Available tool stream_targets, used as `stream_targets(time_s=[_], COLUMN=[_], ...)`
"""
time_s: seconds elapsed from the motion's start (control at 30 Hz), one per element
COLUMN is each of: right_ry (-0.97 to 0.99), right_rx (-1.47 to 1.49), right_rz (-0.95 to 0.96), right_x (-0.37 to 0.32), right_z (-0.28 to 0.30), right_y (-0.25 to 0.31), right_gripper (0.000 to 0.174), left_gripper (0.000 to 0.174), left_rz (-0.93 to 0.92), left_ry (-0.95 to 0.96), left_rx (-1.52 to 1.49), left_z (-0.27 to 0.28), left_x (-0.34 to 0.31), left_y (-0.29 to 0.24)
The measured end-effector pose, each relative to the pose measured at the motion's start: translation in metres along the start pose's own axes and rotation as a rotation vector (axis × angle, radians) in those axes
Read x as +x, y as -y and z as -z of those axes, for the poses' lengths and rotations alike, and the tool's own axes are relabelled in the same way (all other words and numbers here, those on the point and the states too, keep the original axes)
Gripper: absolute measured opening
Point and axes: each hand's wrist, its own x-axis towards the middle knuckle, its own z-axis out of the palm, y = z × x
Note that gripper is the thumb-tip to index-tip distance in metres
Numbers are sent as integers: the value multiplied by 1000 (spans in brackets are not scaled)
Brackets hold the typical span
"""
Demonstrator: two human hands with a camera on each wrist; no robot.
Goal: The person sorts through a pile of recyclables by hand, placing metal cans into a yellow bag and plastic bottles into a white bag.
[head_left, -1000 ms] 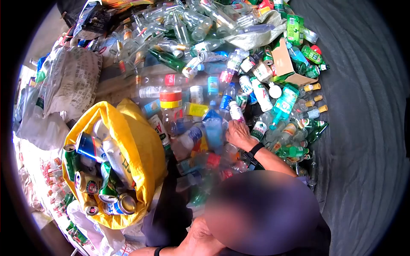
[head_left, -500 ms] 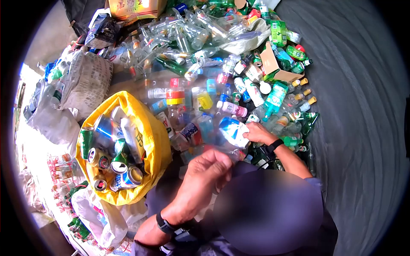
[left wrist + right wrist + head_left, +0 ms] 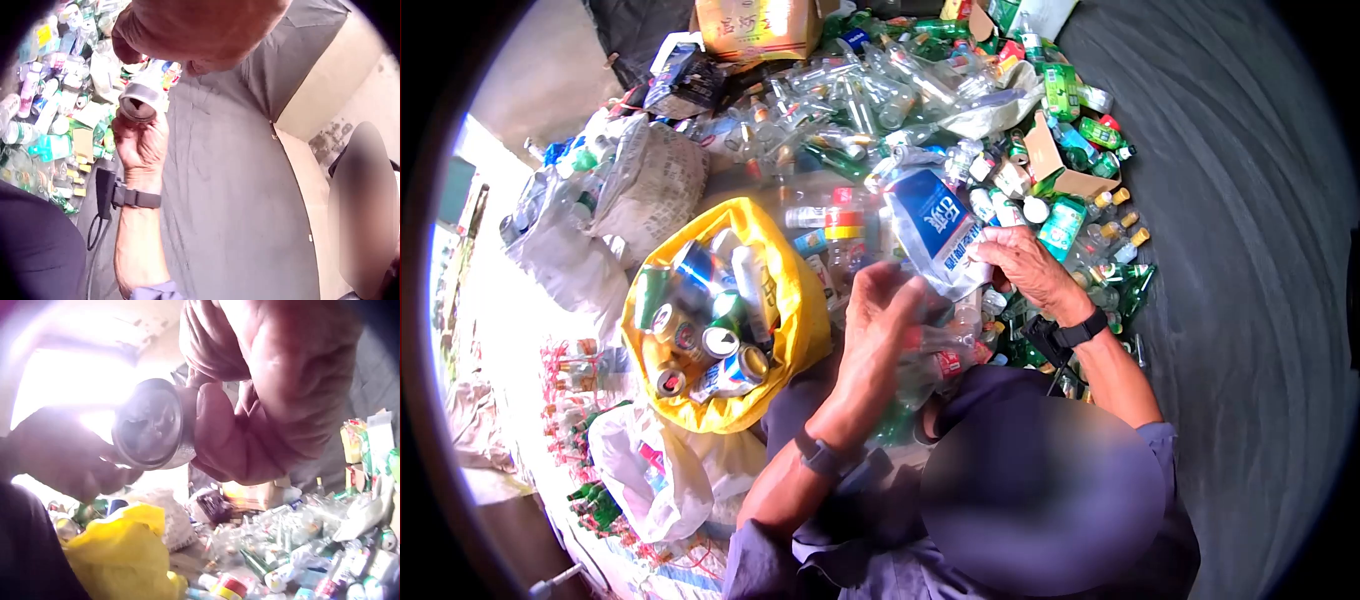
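Note:
My right hand (image 3: pixel 1030 265) pinches a blue-and-white drink can (image 3: pixel 935 220) by its lower part, raised over the bottle pile. In the right wrist view the can (image 3: pixel 153 425) turns its opened lid toward the camera, with fingers (image 3: pixel 231 434) against its side. My left hand (image 3: pixel 880 320) hovers left of the can, fingers loosely bent and holding nothing. The left wrist view has that hand across the top, above the can (image 3: pixel 140 103). A yellow bag (image 3: pixel 815 310) full of drink cans stands left of the left hand.
Plastic and glass bottles (image 3: pixel 845 230) cover the floor ahead. A cardboard box (image 3: pixel 1050 150) lies at the right beside dark cloth (image 3: pixel 1240 300). White sacks (image 3: pixel 655 180) stand at the far left, and a white bag (image 3: pixel 650 480) is near the left forearm.
My right hand has picked the can out of the pile, raised it and turned its printed side up. My left hand has come up from low near the lap toward the can.

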Motion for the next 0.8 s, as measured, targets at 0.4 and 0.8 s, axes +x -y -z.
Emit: stream_targets(time_s=[0.4,0.8], right_ry=[147,198], right_rx=[175,-8], right_rz=[89,-52], right_x=[-25,-11], right_z=[-115,-133], right_y=[13,-42], right_gripper=[44,37], left_gripper=[46,65], left_rz=[-266,-146], left_ry=[-64,-577], left_rx=[164,1700], left_z=[110,243], left_x=[-29,-50], left_y=[-52,-84])
